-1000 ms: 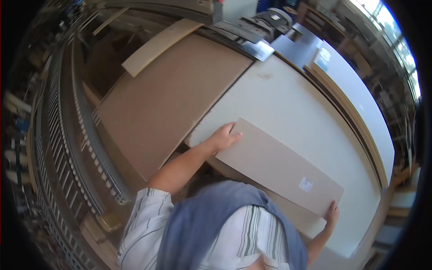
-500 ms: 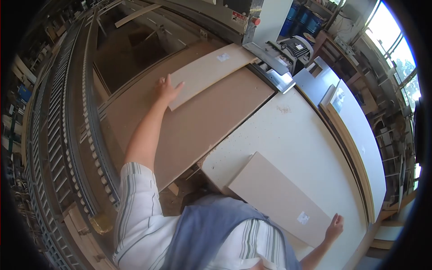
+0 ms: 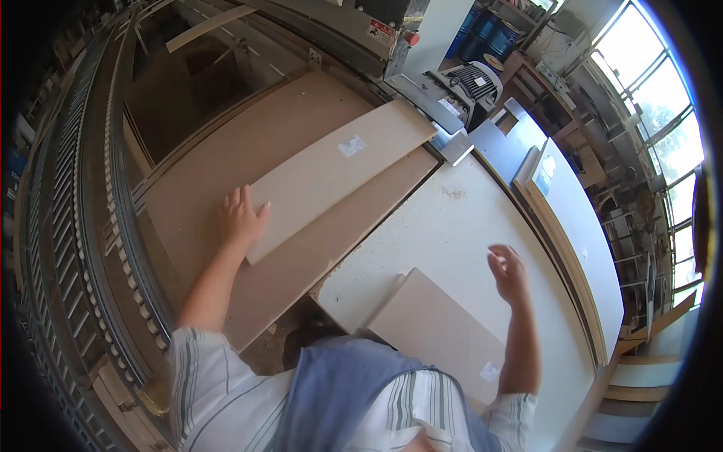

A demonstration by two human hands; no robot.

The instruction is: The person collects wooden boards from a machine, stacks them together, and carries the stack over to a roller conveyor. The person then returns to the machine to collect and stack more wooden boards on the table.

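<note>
A long pale board (image 3: 339,173) with a white label lies on the brown panel (image 3: 181,188). My left hand (image 3: 242,218) rests at its near left end, fingers spread, thumb on the board's edge. Raised over the white tabletop (image 3: 444,233), my right hand (image 3: 507,270) touches no board; its fingers are curled, and whether they pinch anything is too small to tell. Nearer my body, a second labelled board (image 3: 440,324) lies on the white top, with another board's edge just showing beneath it. The far end of the long board is beside a metal plate (image 3: 454,147).
A motor (image 3: 474,84) and a red button (image 3: 411,38) are at the back. Boards are stacked on a bluish-white surface (image 3: 576,233) at the right. A roller track (image 3: 124,241) runs along the left. Windows are at the far right.
The long board and my left hand have come nearer my body. My right hand has moved from the near board's right end up and forward over the white top.
</note>
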